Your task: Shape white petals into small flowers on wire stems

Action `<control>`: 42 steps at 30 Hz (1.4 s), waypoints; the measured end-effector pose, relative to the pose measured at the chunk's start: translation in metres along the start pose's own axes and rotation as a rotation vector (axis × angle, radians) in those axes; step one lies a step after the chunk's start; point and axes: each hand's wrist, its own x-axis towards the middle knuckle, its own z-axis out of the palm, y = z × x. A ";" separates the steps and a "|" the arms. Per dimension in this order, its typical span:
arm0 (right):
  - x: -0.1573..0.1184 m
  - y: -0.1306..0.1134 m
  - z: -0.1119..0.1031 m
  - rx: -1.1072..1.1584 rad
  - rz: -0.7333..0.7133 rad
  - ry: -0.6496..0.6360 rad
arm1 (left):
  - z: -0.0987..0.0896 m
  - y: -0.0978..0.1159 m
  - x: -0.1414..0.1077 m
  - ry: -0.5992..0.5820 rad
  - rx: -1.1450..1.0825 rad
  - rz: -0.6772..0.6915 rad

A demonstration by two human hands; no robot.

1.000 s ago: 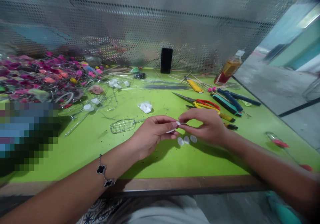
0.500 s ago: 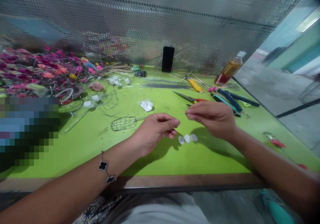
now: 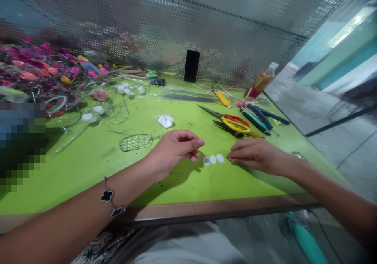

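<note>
Three small white discs lay in a row on the green tabletop, between the hands and nearer the front edge. The left hand stopped just beside them, its fingers loosely curled around nothing. The right hand sat low on their other side, its fingers pressed together; whether they pinched anything, I couldn't tell. A wire cage lay behind the left hand.

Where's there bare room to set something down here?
Bare lime-green tabletop lies below the oval wire frame, beside the left hand. It is crowded far left, at the pink flowers, and far right, around the red-and-yellow scissors.
</note>
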 end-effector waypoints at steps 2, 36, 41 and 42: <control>-0.001 -0.003 -0.003 0.003 0.010 -0.040 | -0.001 0.000 0.000 -0.003 0.012 0.001; 0.107 -0.002 -0.041 -0.040 0.655 -0.870 | -0.002 0.006 -0.004 0.000 0.197 0.015; 0.079 0.006 -0.042 0.182 0.815 -0.772 | 0.000 0.008 -0.006 -0.006 0.224 0.018; 0.077 0.007 -0.044 0.192 0.793 -0.761 | 0.000 0.008 -0.006 -0.008 0.226 0.022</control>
